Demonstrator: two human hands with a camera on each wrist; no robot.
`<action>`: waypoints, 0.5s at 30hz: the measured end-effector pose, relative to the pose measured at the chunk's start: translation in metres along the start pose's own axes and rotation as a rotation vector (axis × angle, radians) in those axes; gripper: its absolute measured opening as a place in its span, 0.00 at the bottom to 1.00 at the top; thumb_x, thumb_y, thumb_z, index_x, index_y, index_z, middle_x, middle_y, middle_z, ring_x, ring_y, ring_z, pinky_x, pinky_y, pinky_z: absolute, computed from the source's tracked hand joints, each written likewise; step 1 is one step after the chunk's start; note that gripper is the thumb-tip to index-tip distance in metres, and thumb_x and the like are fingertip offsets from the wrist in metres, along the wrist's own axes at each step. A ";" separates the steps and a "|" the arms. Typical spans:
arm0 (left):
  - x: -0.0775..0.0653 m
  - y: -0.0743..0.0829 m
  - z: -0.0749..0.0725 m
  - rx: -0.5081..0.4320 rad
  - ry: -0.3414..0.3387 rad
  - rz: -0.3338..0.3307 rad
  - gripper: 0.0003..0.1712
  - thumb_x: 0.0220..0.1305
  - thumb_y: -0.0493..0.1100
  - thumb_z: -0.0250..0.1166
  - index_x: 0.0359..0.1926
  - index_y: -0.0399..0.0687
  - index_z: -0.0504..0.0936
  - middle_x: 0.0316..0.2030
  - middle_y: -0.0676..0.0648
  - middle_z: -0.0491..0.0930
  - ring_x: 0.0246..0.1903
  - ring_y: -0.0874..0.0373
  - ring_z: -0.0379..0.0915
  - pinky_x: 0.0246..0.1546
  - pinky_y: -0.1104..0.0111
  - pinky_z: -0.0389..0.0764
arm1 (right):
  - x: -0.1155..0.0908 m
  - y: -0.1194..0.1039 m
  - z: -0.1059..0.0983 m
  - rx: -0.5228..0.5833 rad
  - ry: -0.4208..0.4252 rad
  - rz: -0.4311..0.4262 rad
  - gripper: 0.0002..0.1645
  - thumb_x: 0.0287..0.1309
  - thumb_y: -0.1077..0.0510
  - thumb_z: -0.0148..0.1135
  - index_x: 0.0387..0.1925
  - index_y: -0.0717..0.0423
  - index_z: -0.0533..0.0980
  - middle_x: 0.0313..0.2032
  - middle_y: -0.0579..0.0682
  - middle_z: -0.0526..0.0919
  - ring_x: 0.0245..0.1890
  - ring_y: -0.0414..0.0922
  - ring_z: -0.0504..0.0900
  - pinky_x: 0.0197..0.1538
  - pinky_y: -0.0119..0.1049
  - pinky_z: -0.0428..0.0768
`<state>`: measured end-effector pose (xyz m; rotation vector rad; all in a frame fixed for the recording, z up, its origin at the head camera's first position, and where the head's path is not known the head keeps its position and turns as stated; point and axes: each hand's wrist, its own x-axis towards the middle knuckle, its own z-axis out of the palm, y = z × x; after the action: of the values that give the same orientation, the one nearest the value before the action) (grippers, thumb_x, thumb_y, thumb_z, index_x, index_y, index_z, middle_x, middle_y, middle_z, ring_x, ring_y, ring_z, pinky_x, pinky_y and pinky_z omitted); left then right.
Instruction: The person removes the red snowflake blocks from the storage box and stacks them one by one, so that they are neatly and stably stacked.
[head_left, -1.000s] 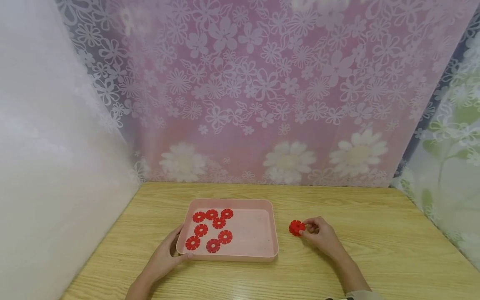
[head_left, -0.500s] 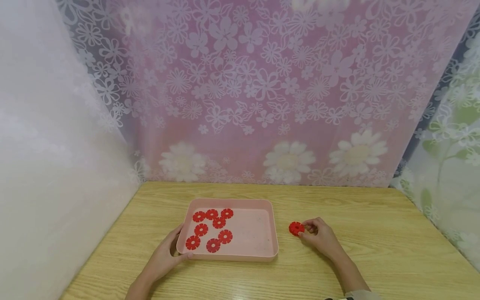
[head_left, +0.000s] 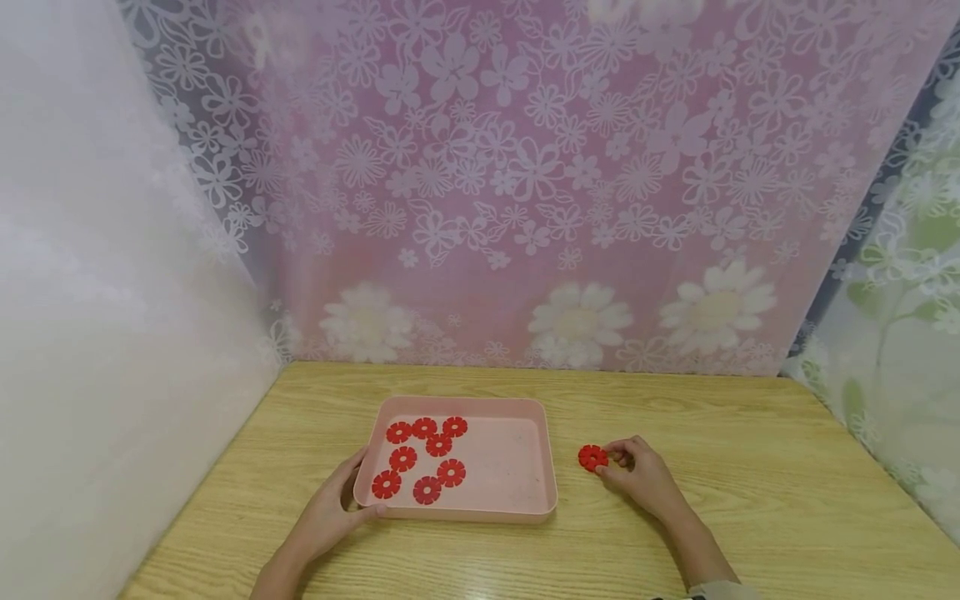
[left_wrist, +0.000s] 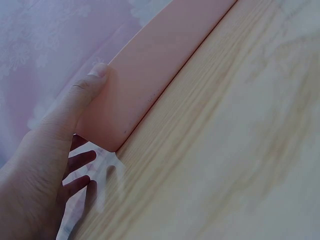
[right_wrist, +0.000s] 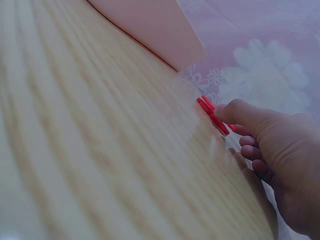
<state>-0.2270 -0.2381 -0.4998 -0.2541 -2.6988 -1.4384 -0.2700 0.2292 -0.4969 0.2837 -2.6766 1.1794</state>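
Note:
In the head view a shallow pink tray (head_left: 495,515) stands on the table, with several red notched plastic discs (head_left: 451,472) lying in its left half. My left hand (head_left: 327,508) holds the tray's front left corner, thumb on the front wall and fingers along the left side; the left wrist view shows this thumb (left_wrist: 92,82) against the pink wall. To the right of the tray, my right hand (head_left: 645,477) pinches red notched discs (head_left: 592,457) between thumb and fingers. From the side, in the right wrist view, two red layers (right_wrist: 212,116) show, one over the other, close to the tabletop.
The wood-grain table (head_left: 480,558) reaches back to a pink floral curtain (head_left: 480,208). A pale sheet (head_left: 112,292) hangs along the left side, and a patterned sheet (head_left: 900,333) along the right.
The red discs in my right hand have turned and dropped slightly, and now look flatter and more lined up. My left hand and the tray have not visibly moved.

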 end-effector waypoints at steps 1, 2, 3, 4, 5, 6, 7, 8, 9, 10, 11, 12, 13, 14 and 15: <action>0.000 0.000 0.000 0.004 0.000 0.003 0.54 0.42 0.59 0.74 0.68 0.59 0.56 0.62 0.45 0.62 0.60 0.48 0.59 0.59 0.47 0.56 | 0.000 0.000 0.000 0.001 -0.003 0.001 0.20 0.49 0.55 0.70 0.40 0.63 0.77 0.33 0.47 0.71 0.33 0.43 0.70 0.35 0.34 0.74; 0.000 -0.001 0.000 0.006 0.001 0.004 0.54 0.42 0.59 0.74 0.68 0.59 0.56 0.62 0.45 0.62 0.60 0.48 0.58 0.59 0.47 0.56 | 0.000 0.000 0.000 0.001 -0.002 0.004 0.20 0.49 0.55 0.70 0.40 0.63 0.77 0.33 0.47 0.71 0.33 0.43 0.70 0.36 0.34 0.74; 0.000 -0.001 0.000 0.007 0.000 0.006 0.54 0.42 0.59 0.73 0.68 0.59 0.56 0.62 0.45 0.62 0.60 0.48 0.58 0.59 0.47 0.56 | 0.000 0.001 0.000 -0.002 -0.004 0.003 0.20 0.49 0.55 0.70 0.41 0.63 0.77 0.33 0.47 0.71 0.33 0.43 0.70 0.36 0.34 0.74; 0.000 -0.001 0.000 0.007 -0.001 0.009 0.54 0.42 0.59 0.73 0.68 0.60 0.56 0.62 0.46 0.62 0.60 0.48 0.58 0.59 0.47 0.56 | 0.000 0.001 0.000 -0.004 -0.003 0.003 0.20 0.49 0.55 0.70 0.40 0.63 0.77 0.33 0.47 0.71 0.33 0.43 0.70 0.36 0.34 0.74; 0.000 -0.001 0.000 0.003 -0.002 0.011 0.54 0.42 0.59 0.73 0.68 0.60 0.56 0.63 0.46 0.62 0.60 0.48 0.58 0.59 0.48 0.56 | 0.000 0.001 0.001 -0.007 -0.005 0.002 0.20 0.49 0.55 0.70 0.41 0.63 0.77 0.33 0.47 0.71 0.34 0.43 0.70 0.36 0.34 0.74; 0.000 -0.001 0.000 0.002 -0.002 0.012 0.54 0.42 0.59 0.73 0.68 0.60 0.56 0.63 0.46 0.61 0.60 0.48 0.58 0.59 0.48 0.56 | 0.000 0.001 0.001 -0.007 -0.002 0.002 0.20 0.48 0.55 0.70 0.40 0.62 0.77 0.33 0.47 0.71 0.33 0.43 0.70 0.36 0.34 0.74; 0.000 -0.001 0.000 0.000 -0.003 0.013 0.54 0.42 0.59 0.73 0.69 0.60 0.56 0.63 0.46 0.61 0.61 0.48 0.58 0.59 0.48 0.56 | 0.000 0.002 0.001 -0.009 -0.001 0.001 0.20 0.48 0.54 0.70 0.40 0.62 0.77 0.33 0.47 0.71 0.33 0.43 0.71 0.36 0.34 0.74; 0.000 -0.001 0.000 -0.003 -0.005 0.012 0.54 0.42 0.59 0.73 0.69 0.60 0.56 0.63 0.45 0.61 0.61 0.48 0.58 0.59 0.48 0.56 | 0.000 0.002 0.001 -0.012 0.001 -0.001 0.20 0.48 0.54 0.70 0.40 0.62 0.77 0.33 0.47 0.71 0.33 0.43 0.71 0.36 0.34 0.74; 0.000 -0.001 -0.001 -0.002 -0.005 0.011 0.54 0.42 0.59 0.73 0.69 0.59 0.56 0.63 0.45 0.61 0.61 0.48 0.58 0.59 0.48 0.56 | 0.000 0.002 0.001 -0.014 -0.001 -0.003 0.20 0.48 0.54 0.70 0.40 0.62 0.77 0.33 0.47 0.71 0.33 0.43 0.71 0.36 0.34 0.74; 0.000 0.000 -0.001 -0.001 -0.005 0.009 0.54 0.42 0.59 0.73 0.69 0.59 0.56 0.63 0.45 0.61 0.61 0.48 0.58 0.59 0.47 0.56 | 0.000 0.002 0.001 -0.015 0.001 -0.005 0.21 0.48 0.53 0.70 0.40 0.62 0.77 0.33 0.47 0.71 0.33 0.43 0.71 0.36 0.34 0.74; 0.000 0.000 -0.001 0.001 -0.006 0.006 0.54 0.42 0.59 0.73 0.69 0.59 0.56 0.63 0.45 0.61 0.61 0.48 0.57 0.59 0.47 0.56 | 0.000 0.002 0.001 -0.017 0.001 -0.007 0.21 0.48 0.53 0.70 0.40 0.62 0.77 0.33 0.47 0.71 0.33 0.43 0.71 0.36 0.34 0.74; 0.000 0.001 -0.001 0.006 -0.005 0.004 0.54 0.42 0.59 0.73 0.69 0.59 0.56 0.63 0.45 0.61 0.61 0.47 0.57 0.59 0.47 0.55 | 0.000 0.002 0.001 -0.018 0.003 -0.009 0.21 0.48 0.53 0.70 0.40 0.62 0.77 0.33 0.47 0.71 0.33 0.43 0.71 0.36 0.34 0.74; -0.001 0.001 -0.001 0.009 -0.005 0.002 0.54 0.42 0.59 0.73 0.69 0.59 0.56 0.63 0.45 0.61 0.61 0.47 0.57 0.59 0.46 0.55 | -0.001 0.001 0.001 -0.021 0.003 -0.012 0.21 0.48 0.53 0.70 0.40 0.62 0.77 0.33 0.46 0.71 0.33 0.43 0.70 0.36 0.35 0.74; -0.001 0.002 -0.001 0.010 -0.006 -0.001 0.54 0.42 0.59 0.73 0.69 0.58 0.56 0.63 0.45 0.61 0.61 0.47 0.57 0.59 0.46 0.55 | -0.001 0.001 0.001 -0.023 0.006 -0.014 0.21 0.48 0.53 0.70 0.40 0.62 0.77 0.33 0.46 0.71 0.33 0.43 0.71 0.36 0.35 0.74; -0.001 0.002 -0.001 0.010 -0.006 -0.003 0.54 0.42 0.59 0.73 0.69 0.58 0.56 0.63 0.45 0.61 0.61 0.47 0.57 0.59 0.46 0.55 | 0.000 0.001 0.001 -0.028 0.010 -0.017 0.20 0.48 0.53 0.70 0.40 0.62 0.77 0.33 0.46 0.71 0.33 0.43 0.71 0.36 0.35 0.74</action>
<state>-0.2260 -0.2378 -0.4978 -0.2548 -2.7114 -1.4270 -0.2699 0.2294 -0.4982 0.2947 -2.6745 1.1351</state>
